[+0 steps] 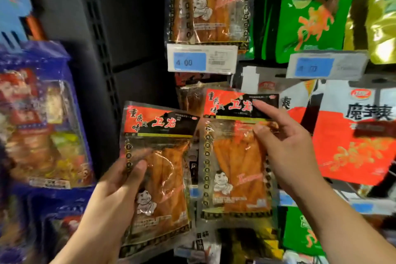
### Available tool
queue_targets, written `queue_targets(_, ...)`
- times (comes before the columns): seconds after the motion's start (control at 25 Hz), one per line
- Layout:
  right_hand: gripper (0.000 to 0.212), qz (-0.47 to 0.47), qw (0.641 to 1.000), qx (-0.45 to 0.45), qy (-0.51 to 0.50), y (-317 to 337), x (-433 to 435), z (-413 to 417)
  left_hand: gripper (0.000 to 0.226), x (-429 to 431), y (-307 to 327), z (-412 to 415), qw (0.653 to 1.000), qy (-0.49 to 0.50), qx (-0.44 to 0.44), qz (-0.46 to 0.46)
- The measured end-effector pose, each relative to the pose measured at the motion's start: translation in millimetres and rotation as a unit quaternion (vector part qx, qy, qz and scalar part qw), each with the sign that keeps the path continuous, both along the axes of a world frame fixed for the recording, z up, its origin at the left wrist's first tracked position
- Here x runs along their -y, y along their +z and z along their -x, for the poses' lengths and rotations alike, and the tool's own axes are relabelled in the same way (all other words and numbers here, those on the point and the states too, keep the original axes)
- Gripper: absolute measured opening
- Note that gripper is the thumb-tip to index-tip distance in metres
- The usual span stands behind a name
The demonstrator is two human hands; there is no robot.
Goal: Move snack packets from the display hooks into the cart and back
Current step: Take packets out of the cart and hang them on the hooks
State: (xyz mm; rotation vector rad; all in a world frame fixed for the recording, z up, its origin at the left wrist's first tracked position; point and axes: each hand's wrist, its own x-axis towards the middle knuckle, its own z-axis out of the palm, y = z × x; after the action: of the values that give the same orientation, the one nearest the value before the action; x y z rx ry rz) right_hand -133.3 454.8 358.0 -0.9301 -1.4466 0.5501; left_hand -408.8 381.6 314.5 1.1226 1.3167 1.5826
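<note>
While my left hand (pixel 111 191) grips one snack packet (pixel 159 169) w/ thumb on the front and fingers (pixel 137 154) showing through the clear film behind, it's tilted and off the display. Right hand (pixel 285 148) is on a 2nd identical packet (pixel 235 156) just beside it: index finger pointing up-left across the red/black header, thumb pressed on the front film. Can't tell if the other fingers are behind it, or if it's on a hook. Price tag (pixel 202 59) above reads 4.00; green packets (pixel 308 10) top right, red-white packet (pixel 353 135) at right.

Dark display rack (pixel 102 28) hung with snack packets (pixel 206 4).
</note>
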Motion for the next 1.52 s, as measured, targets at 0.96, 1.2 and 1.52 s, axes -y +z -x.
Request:
queue_targets(0.96,0.053,-0.077,0.997,-0.006,-0.029,19.8,-9.8,83.2,0.020,-10.6,-27.8,13.9,0.994,-0.002,-0.081,-0.077)
queue_targets(1.2,0.048,-0.057,0.997,-0.015,-0.058,31.7,-13.9,80.0,0.021,-8.5,-30.1,9.0,0.996,-0.038,-0.079,-0.022)
queue_targets(1.52,0.054,-0.055,0.995,0.042,-0.069,42.1,-13.4,85.9,0.020,7.7,-23.9,7.9,0.997,-0.027,-0.071,0.007)
